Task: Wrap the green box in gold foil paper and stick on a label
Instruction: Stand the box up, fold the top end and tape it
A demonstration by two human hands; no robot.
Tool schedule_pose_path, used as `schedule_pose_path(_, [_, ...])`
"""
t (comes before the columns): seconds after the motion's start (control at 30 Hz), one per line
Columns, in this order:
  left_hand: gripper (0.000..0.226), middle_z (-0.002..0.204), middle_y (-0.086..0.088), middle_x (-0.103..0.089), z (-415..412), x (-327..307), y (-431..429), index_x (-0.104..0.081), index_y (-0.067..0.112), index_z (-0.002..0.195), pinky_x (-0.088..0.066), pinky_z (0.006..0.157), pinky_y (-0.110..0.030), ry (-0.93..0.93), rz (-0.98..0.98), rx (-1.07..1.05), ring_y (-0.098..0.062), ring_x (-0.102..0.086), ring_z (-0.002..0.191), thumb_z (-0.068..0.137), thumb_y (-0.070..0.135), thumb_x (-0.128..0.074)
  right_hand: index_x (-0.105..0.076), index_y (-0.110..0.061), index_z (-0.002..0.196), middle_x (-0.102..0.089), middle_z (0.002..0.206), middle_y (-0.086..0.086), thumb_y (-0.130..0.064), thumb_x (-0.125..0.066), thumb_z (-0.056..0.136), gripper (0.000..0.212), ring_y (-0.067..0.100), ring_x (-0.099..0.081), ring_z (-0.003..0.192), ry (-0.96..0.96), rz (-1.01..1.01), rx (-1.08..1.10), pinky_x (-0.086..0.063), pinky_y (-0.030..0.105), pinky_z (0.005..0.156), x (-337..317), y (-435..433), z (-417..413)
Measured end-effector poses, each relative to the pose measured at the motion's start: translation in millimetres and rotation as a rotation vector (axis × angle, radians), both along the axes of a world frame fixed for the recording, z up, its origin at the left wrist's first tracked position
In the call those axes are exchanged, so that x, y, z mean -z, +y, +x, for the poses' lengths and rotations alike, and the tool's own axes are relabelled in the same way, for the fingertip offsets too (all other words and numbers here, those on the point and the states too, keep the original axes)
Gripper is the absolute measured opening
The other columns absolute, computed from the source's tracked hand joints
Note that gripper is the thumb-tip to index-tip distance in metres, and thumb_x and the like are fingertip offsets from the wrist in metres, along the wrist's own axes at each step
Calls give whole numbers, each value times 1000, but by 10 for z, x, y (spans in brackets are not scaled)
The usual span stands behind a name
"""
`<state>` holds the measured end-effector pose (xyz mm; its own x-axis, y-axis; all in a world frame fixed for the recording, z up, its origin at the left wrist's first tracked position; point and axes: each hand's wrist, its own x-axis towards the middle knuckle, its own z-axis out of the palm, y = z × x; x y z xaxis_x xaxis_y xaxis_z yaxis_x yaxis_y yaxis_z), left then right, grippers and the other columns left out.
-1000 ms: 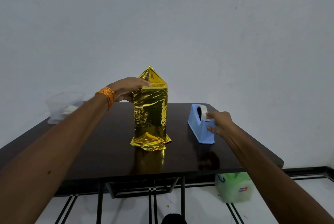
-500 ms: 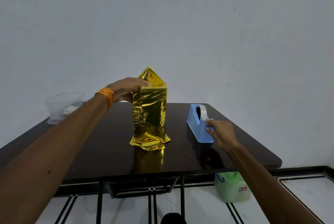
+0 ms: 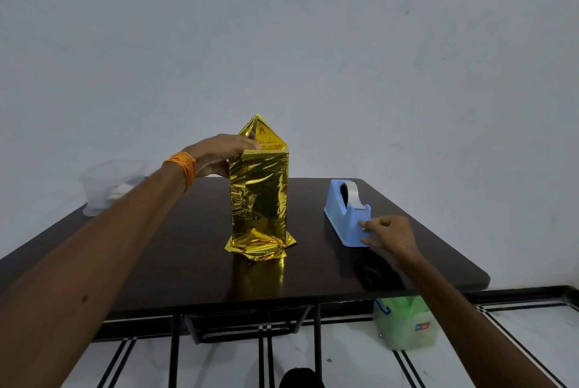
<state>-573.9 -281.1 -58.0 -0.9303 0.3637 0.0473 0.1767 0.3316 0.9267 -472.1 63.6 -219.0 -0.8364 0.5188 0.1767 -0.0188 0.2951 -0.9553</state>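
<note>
- The foil-wrapped box [image 3: 258, 196] stands upright on the dark table [image 3: 188, 246], its foil rising to a point at the top and flaring out at the base.
- Your left hand [image 3: 219, 152] grasps the box's upper left corner, fingers laid over the top fold and thumb against the side.
- Right of the box, apart from it, sits the blue tape dispenser [image 3: 341, 215].
- Your right hand [image 3: 390, 235] touches the dispenser's near end with curled fingers; whether they pinch tape, you cannot tell.
- Far left of the box sits a clear container [image 3: 106, 181].
</note>
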Motion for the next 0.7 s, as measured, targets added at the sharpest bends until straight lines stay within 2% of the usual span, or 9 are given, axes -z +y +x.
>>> schedule_pose_path(0.1, [42, 115, -10, -65, 12, -5, 12, -61, 15, 128, -58, 74, -39, -6, 10, 3, -22, -65, 96, 90, 33, -68, -74, -9, 71, -72, 71, 5, -24, -74, 89, 24, 21, -71, 69, 81, 190, 116, -62, 42, 67, -11, -40, 127])
schedule_pose_path(0.2, [32, 110, -7, -66, 22, -19, 14, -65, 18, 121, -59, 74, -39, 4, 3, 26, -19, -66, 93, 92, 31, -66, -75, -17, 78, -73, 75, -4, -23, -70, 90, 15, 15, -69, 69, 206, 273, 124, -58, 32, 63, -235, -144, 210])
schedule_pose_path(0.3, [35, 112, -7, -68, 13, -14, -10, -65, 17, 124, -59, 78, -40, 1, 14, 29, -19, -67, 94, 92, 30, -67, -76, -19, 88, -75, 84, -7, -12, -66, 91, 12, 10, -70, 75, 282, 220, -54, -57, 23, 62, -525, -298, 187])
schedule_pose_path(0.4, [37, 116, -7, -69, -13, 0, -33, -65, 19, 125, -60, 75, -39, 19, 5, 42, -21, -68, 99, 90, 33, -69, -77, -16, 89, -76, 84, -4, -5, -66, 89, 15, 9, -69, 75, 283, 203, -216, -54, 22, 64, -789, -472, 88])
schedule_pose_path(0.5, [41, 118, -8, -68, -46, 17, -42, -63, 21, 127, -60, 76, -39, 33, -16, 36, -22, -67, 102, 89, 36, -70, -78, -16, 89, -75, 85, -5, -11, -71, 89, 9, 6, -68, 81, 277, 178, -347, -57, 24, 71, -979, -658, -20])
schedule_pose_path(0.57, [45, 120, -8, -67, -83, 29, -39, -63, 23, 129, -60, 80, -42, 37, -18, 29, -24, -66, 105, 87, 38, -72, -78, -14, 91, -76, 95, -3, -15, -72, 90, 6, 9, -70, 92, 313, 138, -389, -59, 26, 76, -1055, -768, -84])
schedule_pose_path(0.7, [46, 122, -7, -65, -104, 46, -45, -63, 25, 129, -59, 84, -44, 52, -24, 25, -25, -64, 108, 86, 40, -72, -78, -7, 97, -76, 105, 3, -10, -73, 88, 10, 16, -71, 100, 391, 30, -430, -58, 24, 76, -1120, -916, -159])
